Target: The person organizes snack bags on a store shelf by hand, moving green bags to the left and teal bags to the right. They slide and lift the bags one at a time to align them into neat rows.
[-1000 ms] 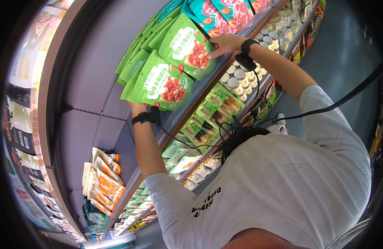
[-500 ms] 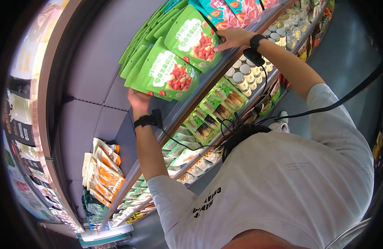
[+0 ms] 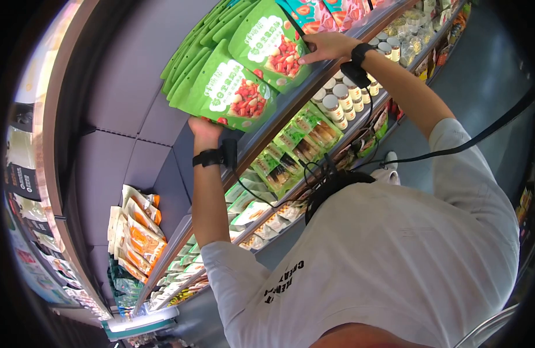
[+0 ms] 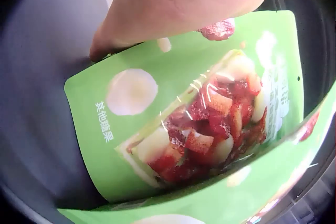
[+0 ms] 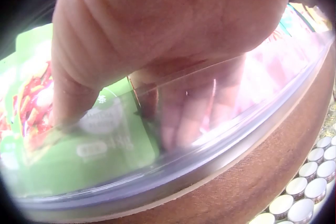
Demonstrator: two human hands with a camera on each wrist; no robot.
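Note:
Green pouches with a picture of red and pale fruit pieces stand in two neighbouring rows on the shelf. In the head view my left hand [image 3: 206, 131] is at the lower left edge of the front left pouch [image 3: 227, 90]. The left wrist view shows that hand [image 4: 184, 6] along the edge of a green pouch [image 4: 113, 163], its fingers mostly hidden. My right hand [image 3: 332, 46] is at the right side of the front right pouch [image 3: 267, 46]. In the right wrist view its thumb lies against the pouch front [image 5: 123, 153], with straight fingers [image 5: 202, 108] beside the pouch, behind a clear shelf guard.
Pink and teal pouches [image 3: 314, 14] stand beyond the right hand. Orange and white bags [image 3: 137, 232] sit farther down the same shelf. On the lower shelf are white-lidded jars [image 3: 332, 103] and green packs [image 3: 302, 136]. A wooden shelf edge [image 5: 252, 182] runs below the guard.
The front left pouch has shifted and sits more evenly with those behind it. My left hand has moved along its lower edge. The right hand stays at the right row; the head view has shifted slightly.

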